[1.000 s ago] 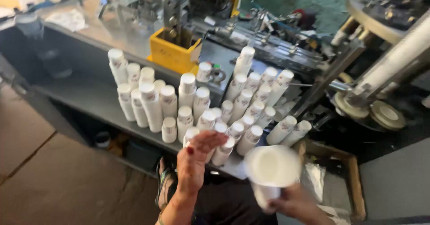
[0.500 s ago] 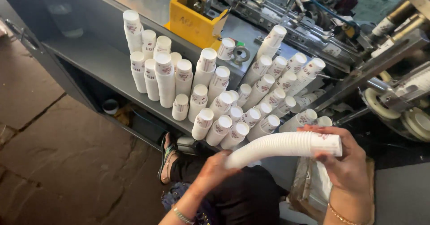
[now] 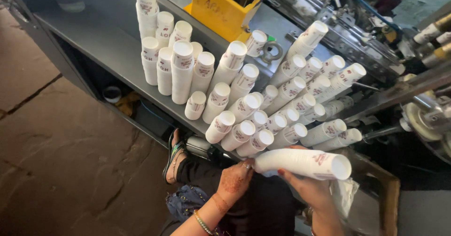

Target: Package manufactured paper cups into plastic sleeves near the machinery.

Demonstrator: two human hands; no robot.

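Nearest the camera, the right hand (image 3: 312, 193) grips a long stack of nested white paper cups (image 3: 303, 163) from beneath, fingers curled up around its underside. The stack lies almost level, its open mouth turned to the right and its closed end pointing left. The left hand (image 3: 235, 178), patterned with henna and wearing a beaded bracelet (image 3: 203, 223) at the wrist, meets that closed end with its fingertips; its fingers are bent loosely, and whether they pinch the stack or only touch it cannot be told. Just right of the right hand hangs a crumpled clear plastic bag (image 3: 346, 193). Below the left hand a sandalled foot (image 3: 173, 155) rests on the stone floor (image 3: 56, 161).

Just beyond the hands, many more cup stacks (image 3: 244, 109) crowd the grey metal tabletop (image 3: 103, 43), the nearer ones leaning, the left ones upright. Behind them stands a yellow metal box (image 3: 221, 12), and farther right the cup-making machine (image 3: 357, 24) with its rods and rollers.
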